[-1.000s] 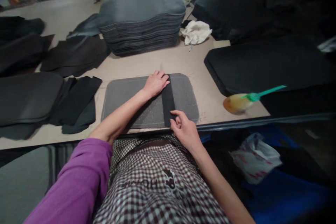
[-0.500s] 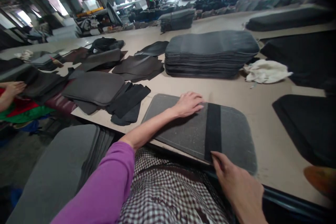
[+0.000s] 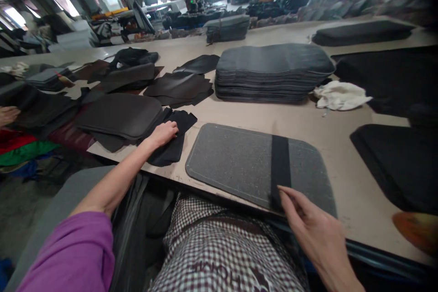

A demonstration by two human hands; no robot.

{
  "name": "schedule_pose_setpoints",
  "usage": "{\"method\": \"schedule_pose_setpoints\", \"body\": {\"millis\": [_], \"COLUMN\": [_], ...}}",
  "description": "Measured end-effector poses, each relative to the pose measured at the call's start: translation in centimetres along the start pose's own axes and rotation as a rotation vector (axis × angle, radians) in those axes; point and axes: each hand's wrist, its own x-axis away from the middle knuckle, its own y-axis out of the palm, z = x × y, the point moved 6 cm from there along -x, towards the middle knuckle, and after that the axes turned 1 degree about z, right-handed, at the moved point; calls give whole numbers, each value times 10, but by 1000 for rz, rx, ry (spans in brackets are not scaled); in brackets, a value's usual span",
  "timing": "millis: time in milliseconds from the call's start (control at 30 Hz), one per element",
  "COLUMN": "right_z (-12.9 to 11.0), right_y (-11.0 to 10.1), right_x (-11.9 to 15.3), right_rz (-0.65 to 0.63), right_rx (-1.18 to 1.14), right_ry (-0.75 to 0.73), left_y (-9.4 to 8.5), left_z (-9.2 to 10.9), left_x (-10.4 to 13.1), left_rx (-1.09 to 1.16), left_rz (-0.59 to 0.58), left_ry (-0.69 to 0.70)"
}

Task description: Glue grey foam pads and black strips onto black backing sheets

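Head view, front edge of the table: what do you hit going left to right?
Left hand on the black fabric pieces → grey felt mat → black strip across the mat → right hand at the strip's near end → black pad.

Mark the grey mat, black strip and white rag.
grey mat (image 3: 236, 164), head view, bare middle of its top.
black strip (image 3: 280, 159), head view, mid-length.
white rag (image 3: 340, 96), head view, centre of the bundle.
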Motion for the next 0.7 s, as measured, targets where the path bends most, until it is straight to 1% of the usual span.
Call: {"method": "schedule_pose_setpoints", "body": {"millis": [100,167,267,367,500,567,633,700], "right_z": [-9,-10,-6,-5,-7,-8,-9,-8], "right_y": [2,1,-2,-3,-2,0,2,2], "right_x": [0,1,4,5,5,6,7,8], "right_rz": [-3,6,13,7,6,3,4,10], "right_rx": [-28,-42,-62,-89,-139,-162,-173,-173], "right_ry": [-20,-24,-21,-23,-31,-49,-70,-82], "left_y": [7,7,-1,-21,-58,-74,-85,-91], "left_z": [5,5,-7,-38,-94,-118,-136,-148], "left_x": [-2,-3,-4,-5,0,6,11,17], "left_rx": [67,136,265,414,628,735,833,997], "left_rz": [59,102,180,327,600,701,772,854], "left_ry": [-42,-69,-145,-292,-571,-695,-772,-801]}}
